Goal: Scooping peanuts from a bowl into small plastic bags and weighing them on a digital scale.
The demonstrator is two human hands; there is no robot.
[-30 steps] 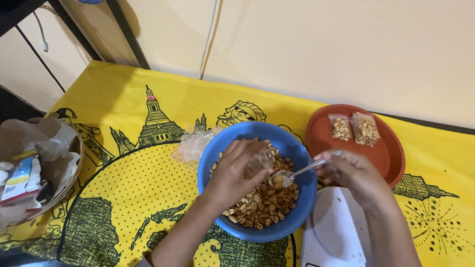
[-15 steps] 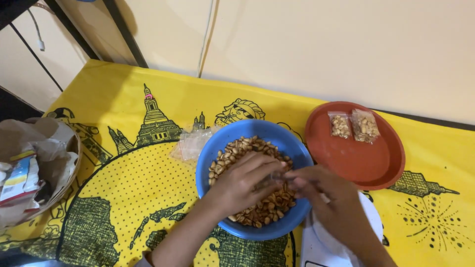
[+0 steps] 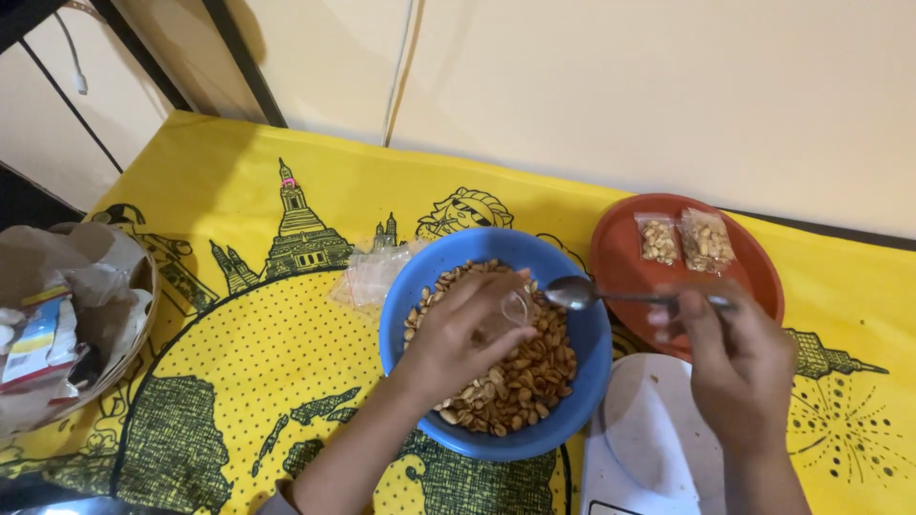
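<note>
Looking down, we see our left hand inside a blue bowl of peanuts, its fingers curled around a small clear plastic bag held over the nuts. Our right hand pinches the handle of a metal spoon, whose bowl hovers by the bag's mouth. A white scale sits below. Farther back, an orange plate holds two filled bags on the yellow-clothed desk.
</note>
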